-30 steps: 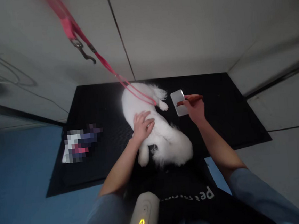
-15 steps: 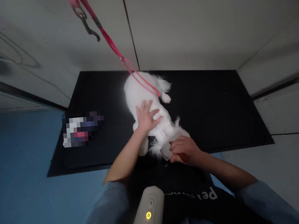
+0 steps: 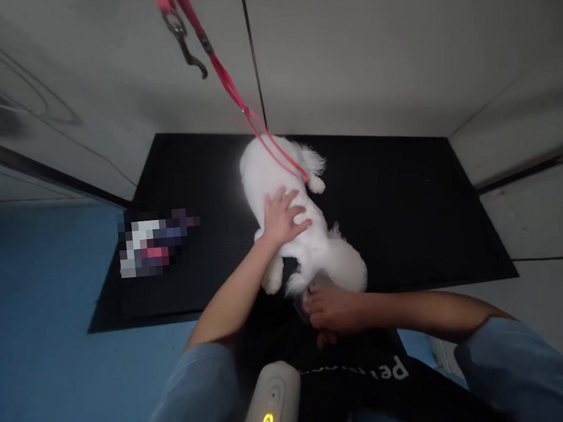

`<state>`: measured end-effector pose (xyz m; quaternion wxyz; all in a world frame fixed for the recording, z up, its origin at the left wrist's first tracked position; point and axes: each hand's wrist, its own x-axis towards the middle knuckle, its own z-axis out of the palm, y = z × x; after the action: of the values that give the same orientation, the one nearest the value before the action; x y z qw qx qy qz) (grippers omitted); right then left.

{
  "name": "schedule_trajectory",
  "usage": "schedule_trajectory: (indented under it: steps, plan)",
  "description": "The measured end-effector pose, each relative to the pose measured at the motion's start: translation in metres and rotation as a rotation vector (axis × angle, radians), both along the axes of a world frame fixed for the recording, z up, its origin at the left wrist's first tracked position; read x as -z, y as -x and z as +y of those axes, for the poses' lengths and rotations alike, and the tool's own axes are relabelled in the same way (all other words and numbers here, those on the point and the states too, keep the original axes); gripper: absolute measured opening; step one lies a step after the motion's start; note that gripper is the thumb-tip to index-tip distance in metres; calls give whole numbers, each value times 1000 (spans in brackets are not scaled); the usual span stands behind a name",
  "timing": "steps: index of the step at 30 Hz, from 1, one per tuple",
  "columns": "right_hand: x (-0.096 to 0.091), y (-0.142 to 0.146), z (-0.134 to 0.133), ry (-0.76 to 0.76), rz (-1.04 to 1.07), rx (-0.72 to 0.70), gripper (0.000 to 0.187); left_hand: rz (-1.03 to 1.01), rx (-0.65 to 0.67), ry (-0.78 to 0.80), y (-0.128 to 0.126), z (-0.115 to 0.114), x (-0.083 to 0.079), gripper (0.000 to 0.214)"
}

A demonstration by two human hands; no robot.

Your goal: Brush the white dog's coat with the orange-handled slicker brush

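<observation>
A white, fluffy dog is on the black table, its lower end close to my body. My left hand lies flat on its back with the fingers spread. By the dog's near end, my right hand is closed around a pale, rectangular grooming brush, which is blurred and mostly covered by the fingers. Long fur at that end hangs beside the brush. A pink leash slants down from above, its thin loop passing over the dog's upper part.
The black ridged table stands against a grey wall. On its left side lies a pixelated item. A metal hook dangles from the leash. A white device with a yellow light juts up in front of my dark apron.
My right hand has moved down and slightly left with the brush, uncovering a round furry part of the dog. My left hand stays on the back. The view has shifted slightly.
</observation>
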<state>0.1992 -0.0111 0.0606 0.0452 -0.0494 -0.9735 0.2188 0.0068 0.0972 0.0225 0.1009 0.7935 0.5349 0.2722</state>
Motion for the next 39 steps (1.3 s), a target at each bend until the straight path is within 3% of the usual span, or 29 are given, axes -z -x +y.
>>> schedule_trajectory:
  steps: [1, 5, 8, 9, 12, 16, 20, 23, 24, 27, 31, 34, 35, 38, 39]
  plan:
    - [1, 0, 2, 3, -4, -33, 27, -1, 2, -3, 0, 0, -1, 37]
    - [1, -3, 2, -83, -62, 66, 26, -6, 10, -15, 3, 2, -1, 35]
    - [-3, -6, 3, 49, -35, -233, 26, -10, 25, -6, 7, 3, 0, 36]
    - [-4, -7, 5, 58, -28, -242, 26, -13, 27, -7, 8, 3, 1, 36]
    - [-4, -6, 14, -52, -59, -31, 30, -23, 35, -23, 12, 4, 3, 36]
    - [1, -4, 21, 72, -17, -335, 26, -31, 34, -30, 17, 5, 9, 37]
    - [1, -1, 25, 15, -35, -168, 31, -30, 19, -50, 20, 6, 15, 36]
    - [-1, 1, 25, 91, 6, -351, 25, -35, 17, -54, 24, 7, 19, 36]
    - [-1, 1, 25, 89, 11, -348, 25, -35, 16, -56, 26, 6, 20, 36]
    - [1, 1, 25, -3, -25, -130, 28, -36, 16, -64, 30, 6, 23, 35]
    - [8, 0, 24, 90, 95, -404, 27, -30, -2, -46, 33, 5, 27, 35]
    - [12, -2, 28, -41, 42, -67, 27, -29, -12, -59, 33, 6, 29, 32]
    - [12, -2, 30, -36, 38, -81, 26, -32, -6, -64, 33, 7, 29, 32]
    - [9, -2, 36, 63, 18, -359, 22, -27, 9, -58, 33, 9, 29, 33]
    - [7, -1, 39, 60, -4, -322, 22, -19, 8, -52, 33, 10, 28, 33]
